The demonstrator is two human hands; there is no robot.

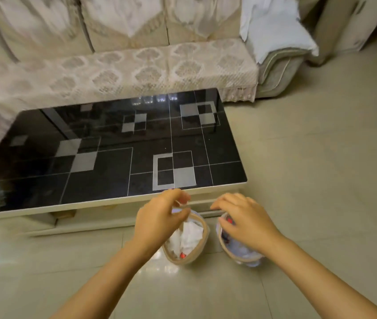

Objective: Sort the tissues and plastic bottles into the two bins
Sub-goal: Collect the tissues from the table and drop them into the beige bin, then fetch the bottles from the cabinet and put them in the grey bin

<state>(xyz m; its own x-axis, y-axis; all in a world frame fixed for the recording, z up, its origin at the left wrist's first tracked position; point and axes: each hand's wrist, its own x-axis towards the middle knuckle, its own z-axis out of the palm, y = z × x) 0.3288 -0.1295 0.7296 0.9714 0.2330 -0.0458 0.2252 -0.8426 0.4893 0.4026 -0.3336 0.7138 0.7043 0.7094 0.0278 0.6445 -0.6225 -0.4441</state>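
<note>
Sorting looks nearly done: the left hand (160, 217) is pinching the tissue bin's (202, 244) rim, right hand (246, 221) hovering slack-fingered over the bottle bin (229, 250); next, probably checking for leftovers

A glossy black checked coffee table (113, 157) stands between a cream sofa (137, 65) and pale floor tiles (321, 157).

My left hand (160, 217) covers the far rim of the left bin (200, 255), and I cannot tell whether its curled fingers pinch the white tissues (188, 237) or only hang above them. My right hand (245, 221) hides most of the right bin (228, 252), so the pale shapes and the red speck inside are too blurred for me to name. The coffee table (104, 203) and the sofa (137, 70) are both cut off at the left edge.
</note>
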